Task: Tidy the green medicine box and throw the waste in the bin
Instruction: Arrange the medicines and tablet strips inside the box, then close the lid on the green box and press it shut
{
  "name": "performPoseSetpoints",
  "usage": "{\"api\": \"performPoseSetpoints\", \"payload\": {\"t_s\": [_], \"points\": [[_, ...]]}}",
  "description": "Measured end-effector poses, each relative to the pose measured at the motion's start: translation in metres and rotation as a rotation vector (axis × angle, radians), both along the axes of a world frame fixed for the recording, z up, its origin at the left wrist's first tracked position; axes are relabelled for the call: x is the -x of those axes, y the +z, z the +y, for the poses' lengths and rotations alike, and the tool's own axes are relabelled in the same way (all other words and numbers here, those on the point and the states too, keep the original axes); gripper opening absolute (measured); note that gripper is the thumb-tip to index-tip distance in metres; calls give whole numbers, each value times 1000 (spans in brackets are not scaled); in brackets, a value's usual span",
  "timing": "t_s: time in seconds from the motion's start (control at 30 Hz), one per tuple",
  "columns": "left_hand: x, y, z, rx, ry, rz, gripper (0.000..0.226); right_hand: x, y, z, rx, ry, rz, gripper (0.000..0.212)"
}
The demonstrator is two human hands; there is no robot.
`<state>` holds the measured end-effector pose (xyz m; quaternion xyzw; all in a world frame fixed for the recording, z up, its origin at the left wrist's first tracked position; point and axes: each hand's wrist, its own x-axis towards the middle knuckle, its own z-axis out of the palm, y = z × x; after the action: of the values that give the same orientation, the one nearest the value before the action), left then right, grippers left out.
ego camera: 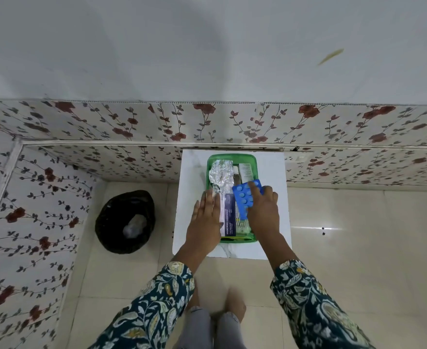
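The green medicine box stands on a small white table. Inside lie crumpled silver blister foil, a white carton and a purple-and-white carton. My right hand holds a blue blister strip of tablets over the middle of the box. My left hand lies flat on the box's left rim, fingers stretched out and touching the silver foil's near end. The black-lined bin sits on the floor to the left with pale waste inside.
Floral-papered walls close in behind the table and along the left. The floor is glossy cream tile. My feet stand just in front of the table. A wall socket sits right of the table.
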<state>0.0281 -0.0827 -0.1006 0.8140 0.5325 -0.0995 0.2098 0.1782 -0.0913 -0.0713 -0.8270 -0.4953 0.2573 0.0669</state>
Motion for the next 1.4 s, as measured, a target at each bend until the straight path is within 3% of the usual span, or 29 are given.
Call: {"api": "performPoseSetpoints", "payload": {"t_s": [0.17, 0.27, 0.4, 0.5, 0.57, 0.63, 0.7, 0.8, 0.87, 0.97, 1.03, 1.1, 1.23, 1.4], "points": [[-5, -6, -3, -103, -74, 143, 72, -7, 7, 9, -310, -285, 254, 60], [-1, -4, 3, -127, -125, 191, 70, -3, 13, 13, -291, -429, 504, 58], [3, 1, 11, -109, -122, 120, 67, 14, 10, 5, -66, -143, 228, 54], [-1, 10, 16, -62, 54, -110, 71, 16, 9, 0, -118, -190, 85, 46], [-4, 13, 22, 71, 291, -228, 69, 10, 8, -1, -159, -277, 113, 41], [-6, 15, 31, 286, 497, -297, 51, 1, 4, -2, -188, -389, 180, 34], [-5, 19, 39, 425, 597, -367, 30, -9, -4, -5, -196, -512, 269, 30], [1, 26, 44, 468, 656, -461, 14, -23, -22, -8, -146, -695, 417, 25], [10, 34, 45, 492, 693, -519, 9, -26, -36, -8, -4, -650, 396, 21], [31, 43, 48, 501, 753, -563, 17, -14, -52, -10, 283, -388, 305, 26], [42, 48, 50, 498, 758, -605, 17, -5, -59, -10, 316, -339, 242, 29], [49, 53, 51, 508, 772, -652, 17, -3, -54, -10, 248, -435, 243, 28], [49, 53, 54, 559, 821, -623, 24, -17, -16, -15, -142, -578, 240, 8], [26, 43, 51, 664, 841, -591, 20, 1, 34, -23, -371, -385, 105, 13]]}}
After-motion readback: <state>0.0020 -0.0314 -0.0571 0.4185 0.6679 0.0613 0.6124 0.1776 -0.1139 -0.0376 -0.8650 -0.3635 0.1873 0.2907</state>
